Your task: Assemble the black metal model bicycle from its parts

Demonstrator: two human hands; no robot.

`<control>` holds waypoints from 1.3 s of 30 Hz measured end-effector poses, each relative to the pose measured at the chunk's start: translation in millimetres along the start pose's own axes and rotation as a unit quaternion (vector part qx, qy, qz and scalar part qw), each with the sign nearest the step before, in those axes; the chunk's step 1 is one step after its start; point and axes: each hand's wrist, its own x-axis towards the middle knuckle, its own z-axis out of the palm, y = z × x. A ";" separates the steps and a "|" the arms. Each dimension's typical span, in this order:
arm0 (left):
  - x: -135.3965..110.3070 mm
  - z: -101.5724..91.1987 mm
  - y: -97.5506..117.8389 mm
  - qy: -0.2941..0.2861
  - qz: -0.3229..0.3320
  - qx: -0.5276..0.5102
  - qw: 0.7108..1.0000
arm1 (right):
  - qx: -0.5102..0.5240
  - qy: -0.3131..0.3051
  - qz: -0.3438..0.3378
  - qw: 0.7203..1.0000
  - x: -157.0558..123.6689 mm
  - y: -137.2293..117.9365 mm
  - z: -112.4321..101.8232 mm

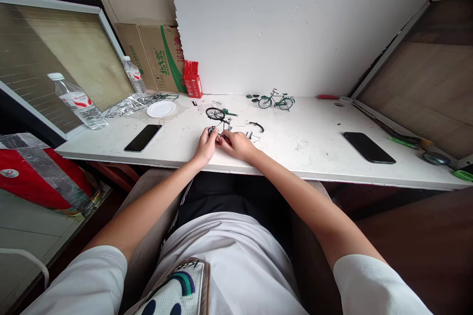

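Note:
My left hand (pixel 207 145) and my right hand (pixel 238 144) meet near the table's front edge, both closed with fingertips pinched together. Between them is a small dark model bicycle part (pixel 211 130), mostly covered by the fingers. Just beyond the fingertips lie a black spoked toy wheel (pixel 215 113), thin black bicycle parts (pixel 226 122) and a green piece (pixel 229 113). A curved black mudguard (pixel 257 126) rests to the right, with tiny dark parts (pixel 250 135) close to my right hand. Farther back stands an assembled green model bicycle (pixel 276 101).
Phones lie at left (pixel 143 138) and right (pixel 369 147). Two water bottles (pixel 78 101) (pixel 134 76), a white lid (pixel 161 109) and part sprues (pixel 129 104) occupy the left. Behind them are a red box (pixel 192 79) and a carton (pixel 153 56). A mouse (pixel 436 158) sits far right.

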 end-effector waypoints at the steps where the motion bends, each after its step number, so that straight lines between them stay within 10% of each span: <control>1: 0.1 -0.2 -0.3 -0.002 0.002 0.002 1.000 | 0.000 -0.001 -0.001 1.000 0.1 0.0 -0.1; 39: 3.5 -2.3 -11.2 0.028 0.048 0.007 0.998 | 0.000 0.037 -0.004 0.999 -1.5 0.5 1.4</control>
